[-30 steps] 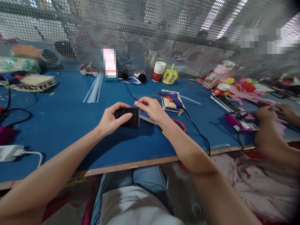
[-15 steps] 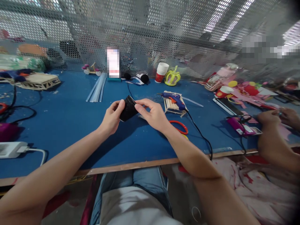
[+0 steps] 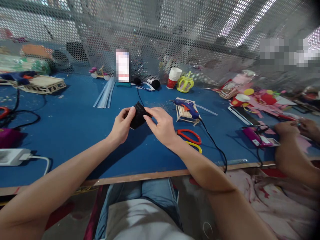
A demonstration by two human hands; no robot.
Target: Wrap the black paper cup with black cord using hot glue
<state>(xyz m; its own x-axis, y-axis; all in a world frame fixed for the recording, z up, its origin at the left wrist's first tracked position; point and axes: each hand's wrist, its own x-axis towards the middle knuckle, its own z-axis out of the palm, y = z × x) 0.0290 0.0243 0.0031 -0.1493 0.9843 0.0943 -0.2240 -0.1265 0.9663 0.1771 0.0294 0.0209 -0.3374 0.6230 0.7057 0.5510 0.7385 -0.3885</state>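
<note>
My left hand (image 3: 123, 125) grips a small black cup-shaped piece (image 3: 138, 117) from its left side, thumb on top. Its surface looks ribbed, as if wound with cord, and it is held tilted above the blue table. At its right edge, my right hand (image 3: 160, 123) pinches with thumb and forefinger; what exactly lies between those fingertips is too small to tell. A thin black cord (image 3: 140, 96) runs from behind the piece toward the dark balls (image 3: 155, 84) at the back. Scissors with red and yellow handles (image 3: 191, 136) lie by my right wrist.
A blue glue gun (image 3: 186, 107) rests on a small stick frame (image 3: 183, 116). Clear glue sticks (image 3: 105, 95), stacked paper cups (image 3: 174, 77) and a yellow crown-shaped basket (image 3: 185, 83) stand farther back. A white power strip (image 3: 12, 157) is left; another person's hands (image 3: 297, 128) work at right.
The black piece has turned slightly in my hands, and my right fingers have shifted over its right edge. The scissors' handles show more fully now. The view has moved a little.
</note>
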